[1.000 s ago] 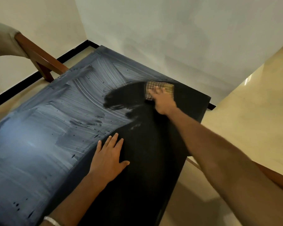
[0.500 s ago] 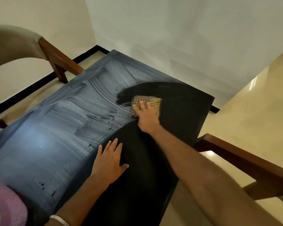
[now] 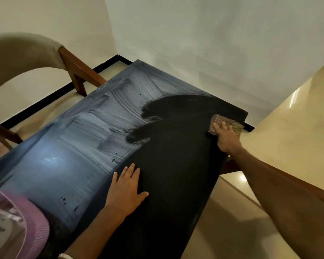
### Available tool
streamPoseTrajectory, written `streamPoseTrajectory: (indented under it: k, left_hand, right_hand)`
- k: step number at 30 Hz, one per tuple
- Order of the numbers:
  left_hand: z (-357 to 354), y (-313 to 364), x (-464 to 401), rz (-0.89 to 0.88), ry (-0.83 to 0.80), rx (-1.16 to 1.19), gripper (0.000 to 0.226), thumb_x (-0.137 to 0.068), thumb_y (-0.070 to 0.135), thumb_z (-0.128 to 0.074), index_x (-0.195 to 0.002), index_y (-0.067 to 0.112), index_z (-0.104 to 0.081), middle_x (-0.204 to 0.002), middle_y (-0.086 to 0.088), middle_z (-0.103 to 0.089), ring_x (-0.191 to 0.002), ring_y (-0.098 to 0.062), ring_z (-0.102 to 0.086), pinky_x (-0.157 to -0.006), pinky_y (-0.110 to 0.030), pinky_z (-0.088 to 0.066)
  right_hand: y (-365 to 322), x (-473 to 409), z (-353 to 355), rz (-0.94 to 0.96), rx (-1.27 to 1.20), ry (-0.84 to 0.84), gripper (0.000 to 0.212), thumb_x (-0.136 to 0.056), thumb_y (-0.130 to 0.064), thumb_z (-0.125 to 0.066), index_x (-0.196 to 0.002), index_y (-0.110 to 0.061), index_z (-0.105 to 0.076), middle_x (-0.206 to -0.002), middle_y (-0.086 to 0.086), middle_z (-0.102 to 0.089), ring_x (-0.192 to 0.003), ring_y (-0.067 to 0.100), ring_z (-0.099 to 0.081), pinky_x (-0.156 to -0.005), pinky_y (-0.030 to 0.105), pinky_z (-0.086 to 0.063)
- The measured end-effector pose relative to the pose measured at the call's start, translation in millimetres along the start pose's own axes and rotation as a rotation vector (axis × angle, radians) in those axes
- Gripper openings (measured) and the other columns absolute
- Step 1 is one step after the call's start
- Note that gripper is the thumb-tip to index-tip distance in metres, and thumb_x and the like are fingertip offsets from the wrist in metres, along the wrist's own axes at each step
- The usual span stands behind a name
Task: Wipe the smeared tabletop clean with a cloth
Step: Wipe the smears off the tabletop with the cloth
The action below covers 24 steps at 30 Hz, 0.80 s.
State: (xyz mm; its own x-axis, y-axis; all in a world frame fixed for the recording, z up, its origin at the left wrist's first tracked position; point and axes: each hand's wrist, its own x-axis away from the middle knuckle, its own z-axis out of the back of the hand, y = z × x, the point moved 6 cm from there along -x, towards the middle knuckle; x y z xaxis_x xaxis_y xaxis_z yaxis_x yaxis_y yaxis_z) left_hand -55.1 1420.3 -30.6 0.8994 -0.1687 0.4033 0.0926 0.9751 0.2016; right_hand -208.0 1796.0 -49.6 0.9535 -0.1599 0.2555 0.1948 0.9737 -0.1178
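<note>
A dark tabletop (image 3: 176, 184) runs away from me. Its left part carries a whitish smear (image 3: 94, 131) with streaks, while the right part is wiped black. My right hand (image 3: 225, 137) presses a checked tan cloth (image 3: 218, 121) flat on the table near the far right corner, fingers straight on top of it. Lying flat on the wiped area near me, my left hand (image 3: 126, 189) has its fingers spread and holds nothing.
A padded wooden chair (image 3: 26, 51) stands at the table's left side. Another wooden chair frame (image 3: 288, 176) shows under my right arm. A pink mesh basket (image 3: 26, 221) sits at the near left. White walls meet behind the table's far end.
My right hand swept the cloth from the smear's edge at mid-table out to the far right corner, leaving a second black wiped stroke. The left hand stayed put.
</note>
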Motion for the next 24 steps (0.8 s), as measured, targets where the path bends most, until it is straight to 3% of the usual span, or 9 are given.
streamPoseTrajectory:
  k: [2,5,11,14,16,20,24]
  left_hand:
    - [0,-5,4,0.009,0.000,0.001,0.090,-0.088,0.060,-0.055,-0.155,0.025,-0.007,-0.164,-0.001,0.001,-0.151,-0.020,-0.001,-0.122,-0.048,-0.003]
    - [-1,-19,12,0.044,0.004,-0.002,0.090,-0.088,0.060,-0.054,-0.155,0.024,-0.006,-0.164,-0.002,0.002,-0.151,-0.021,-0.001,-0.122,-0.049,-0.003]
    - [1,-46,35,0.108,0.051,-0.004,0.090,-0.088,0.059,-0.054,-0.155,0.021,-0.009,-0.164,-0.002,-0.002,-0.151,-0.020,-0.002,-0.121,-0.047,-0.004]
    - [0,-57,47,0.123,0.055,-0.008,0.089,-0.087,0.061,-0.052,-0.155,0.019,-0.011,-0.164,-0.002,-0.007,-0.151,-0.020,-0.006,-0.121,-0.046,-0.006]
    - [-4,-62,53,0.120,0.029,0.011,0.090,-0.087,0.062,-0.050,-0.156,0.020,-0.009,-0.164,-0.002,-0.007,-0.151,-0.020,-0.006,-0.121,-0.046,-0.004]
    - [-6,-65,59,0.122,0.041,0.011,0.091,-0.086,0.062,-0.053,-0.155,0.022,-0.009,-0.164,0.000,-0.003,-0.151,-0.019,-0.004,-0.120,-0.044,-0.004]
    - [-2,-70,55,0.138,0.048,0.054,0.091,-0.087,0.061,-0.055,-0.155,0.023,-0.008,-0.164,-0.001,-0.001,-0.151,-0.019,-0.002,-0.120,-0.044,-0.004]
  right_hand:
    - [16,1,-3,-0.112,-0.017,-0.038,0.074,-0.097,-0.013,-0.046,-0.158,-0.034,-0.009,-0.167,0.006,-0.001,-0.151,0.039,-0.001,-0.122,0.055,-0.010]
    - [-30,-1,-9,-0.123,-0.029,-0.026,0.075,-0.097,-0.018,-0.049,-0.158,-0.034,-0.008,-0.166,0.006,0.000,-0.151,0.039,-0.001,-0.123,0.052,-0.009]
    - [-268,50,-34,0.500,0.076,-0.001,0.073,-0.095,-0.022,-0.051,-0.158,-0.025,-0.016,-0.165,0.014,-0.009,-0.150,0.040,-0.007,-0.122,0.044,-0.003]
    - [-374,106,-66,0.785,0.173,-0.124,0.070,-0.097,-0.028,-0.051,-0.158,-0.031,-0.017,-0.166,0.009,-0.007,-0.150,0.040,-0.005,-0.121,0.048,-0.007]
    - [-409,132,-82,0.914,0.230,-0.180,0.070,-0.097,-0.023,-0.050,-0.157,-0.033,-0.017,-0.166,0.006,-0.004,-0.151,0.037,-0.003,-0.122,0.048,-0.006]
    - [-384,116,-77,0.979,0.201,-0.124,0.072,-0.094,-0.015,-0.052,-0.156,-0.032,-0.021,-0.166,0.006,-0.010,-0.151,0.034,-0.009,-0.122,0.045,-0.006]
    - [-254,32,-37,0.556,0.046,0.000,0.075,-0.092,-0.007,-0.048,-0.157,-0.033,-0.020,-0.166,0.006,-0.009,-0.151,0.035,-0.008,-0.121,0.052,-0.008]
